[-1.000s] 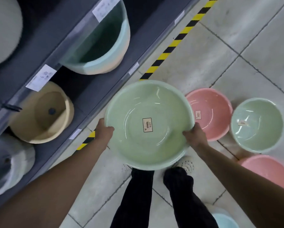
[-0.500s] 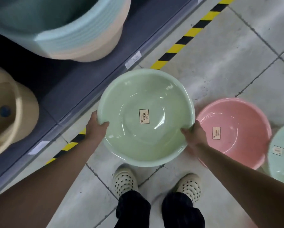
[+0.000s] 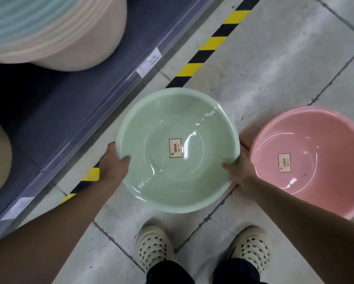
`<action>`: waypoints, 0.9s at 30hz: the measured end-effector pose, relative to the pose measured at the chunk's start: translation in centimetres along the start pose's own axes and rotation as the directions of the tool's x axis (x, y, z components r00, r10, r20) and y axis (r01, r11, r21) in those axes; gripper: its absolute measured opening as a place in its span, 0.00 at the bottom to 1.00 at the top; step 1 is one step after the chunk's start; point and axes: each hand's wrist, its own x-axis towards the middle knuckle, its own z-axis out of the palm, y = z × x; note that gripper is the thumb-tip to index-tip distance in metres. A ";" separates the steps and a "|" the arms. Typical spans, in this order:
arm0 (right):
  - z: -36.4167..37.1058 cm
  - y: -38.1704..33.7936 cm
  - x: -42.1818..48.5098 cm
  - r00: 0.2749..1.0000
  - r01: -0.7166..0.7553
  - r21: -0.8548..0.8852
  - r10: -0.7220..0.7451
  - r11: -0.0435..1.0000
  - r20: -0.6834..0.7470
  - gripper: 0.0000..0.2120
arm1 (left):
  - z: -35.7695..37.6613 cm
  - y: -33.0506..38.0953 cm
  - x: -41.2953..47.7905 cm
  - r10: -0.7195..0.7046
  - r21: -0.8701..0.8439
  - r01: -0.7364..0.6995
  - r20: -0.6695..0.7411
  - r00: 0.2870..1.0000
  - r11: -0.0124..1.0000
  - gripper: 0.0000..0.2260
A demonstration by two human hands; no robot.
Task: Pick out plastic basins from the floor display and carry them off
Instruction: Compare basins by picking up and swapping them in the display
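I hold a pale green plastic basin (image 3: 178, 173) in front of me, above the floor, mouth up, with a small label in its bottom. My left hand (image 3: 113, 162) grips its left rim, thumb hooked over the edge. On the opposite rim my right hand (image 3: 239, 171) grips the same way. A pink basin (image 3: 315, 144) with the same label sits on the floor just to the right, close to my right hand.
A dark grey shelf (image 3: 73, 124) with price tags runs along the left, carrying a stack of large beige and blue tubs (image 3: 55, 31). Yellow-black tape (image 3: 209, 48) marks the tiled floor beside it. My feet in cream perforated clogs (image 3: 153, 247) stand below the basin.
The view has dropped and closed in on the floor. The green basin stays gripped by both hands; the pink basin now lies nearer on the right, and the other green basin has left the view.
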 end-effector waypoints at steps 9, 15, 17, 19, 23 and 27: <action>-8.9 -2.6 -7.6 0.998 -0.064 0.224 0.067 0.973 -0.006 0.20 | -6.2 9.6 -6.0 0.177 -0.039 -0.178 -0.013 0.984 0.983 0.22; -18.1 -2.0 -13.9 0.991 -0.099 0.328 0.124 0.940 -0.055 0.17 | -7.2 18.5 -12.0 0.240 -0.017 -0.239 0.067 0.968 0.971 0.20; -20.8 -0.6 -15.6 0.983 -0.120 0.366 0.163 0.923 -0.086 0.18 | -6.7 21.4 -14.5 0.280 -0.031 -0.278 0.108 0.954 0.960 0.21; -23.2 0.9 -17.1 0.974 -0.130 0.413 0.193 0.901 -0.114 0.19 | -5.9 24.2 -16.8 0.318 -0.032 -0.317 0.160 0.935 0.948 0.20; -27.1 4.7 -19.2 0.938 -0.191 0.555 0.317 0.810 -0.140 0.22 | -2.8 28.2 -20.0 0.351 -0.008 -0.362 0.274 0.895 0.932 0.19; -29.2 8.6 -20.7 0.889 -0.247 0.619 0.429 0.746 -0.162 0.24 | 1.1 30.8 -22.5 0.386 0.009 -0.416 0.358 0.850 0.909 0.17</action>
